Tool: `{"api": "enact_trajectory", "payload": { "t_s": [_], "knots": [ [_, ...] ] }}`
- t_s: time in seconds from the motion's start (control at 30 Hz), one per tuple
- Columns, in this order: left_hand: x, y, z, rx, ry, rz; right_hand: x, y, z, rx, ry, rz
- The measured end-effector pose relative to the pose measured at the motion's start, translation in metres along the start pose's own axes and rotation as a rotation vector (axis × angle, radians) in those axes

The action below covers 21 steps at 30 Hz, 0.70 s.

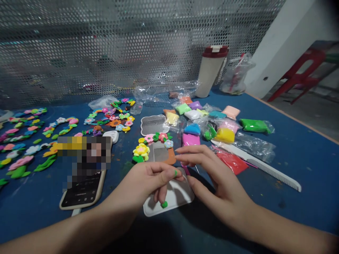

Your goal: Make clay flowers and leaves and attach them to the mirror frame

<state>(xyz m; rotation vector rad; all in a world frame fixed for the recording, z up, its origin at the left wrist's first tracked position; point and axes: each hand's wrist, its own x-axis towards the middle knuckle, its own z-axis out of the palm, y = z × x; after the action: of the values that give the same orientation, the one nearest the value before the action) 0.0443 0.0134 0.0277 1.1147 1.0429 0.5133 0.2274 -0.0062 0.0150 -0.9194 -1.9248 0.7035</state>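
My left hand point(155, 178) hovers over a small white board point(182, 195), its thumb and forefinger pressed together with a tiny bit of green clay point(176, 173) at the tips. Another green clay piece point(164, 204) shows just below its lower fingers, on the board. To the right, my right hand point(215, 178) has its fingers spread and holds nothing; its thumb is near the board's right edge. Just beyond the hands lies a rectangular mirror point(160, 152), its orange clay border partly covered with clay flowers and green leaves.
Bagged clay packs in several colours point(225, 135) lie behind my right hand, beside a white comb point(272, 173). A phone point(84, 188) and clay-flower frames point(60, 125) are on the left. A tumbler point(212, 72) stands at the back by a perforated metal panel point(119, 46).
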Motion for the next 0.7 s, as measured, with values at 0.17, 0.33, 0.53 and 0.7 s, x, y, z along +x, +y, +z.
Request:
{"api": "enact_trajectory", "payload": {
  "t_s": [0.17, 0.33, 0.53, 0.7],
  "knots": [
    [-0.0011, -0.0015, 0.0010, -0.081, -0.012, 0.027, 0.0018, -0.0010, 0.0000, 0.015, 0.025, 0.034],
    [-0.0029, 0.0019, 0.0030, -0.091, -0.047, 0.013, 0.0014, -0.0019, -0.0009, 0.020, 0.013, 0.031],
    [-0.0008, 0.0006, 0.0023, -0.124, -0.006, 0.006, -0.0006, -0.0010, -0.0013, 0.026, -0.025, 0.023],
    [0.0020, -0.0043, -0.0001, -0.173, -0.053, 0.028, -0.0010, 0.0011, 0.0004, 0.038, -0.017, -0.014]
  ]
}}
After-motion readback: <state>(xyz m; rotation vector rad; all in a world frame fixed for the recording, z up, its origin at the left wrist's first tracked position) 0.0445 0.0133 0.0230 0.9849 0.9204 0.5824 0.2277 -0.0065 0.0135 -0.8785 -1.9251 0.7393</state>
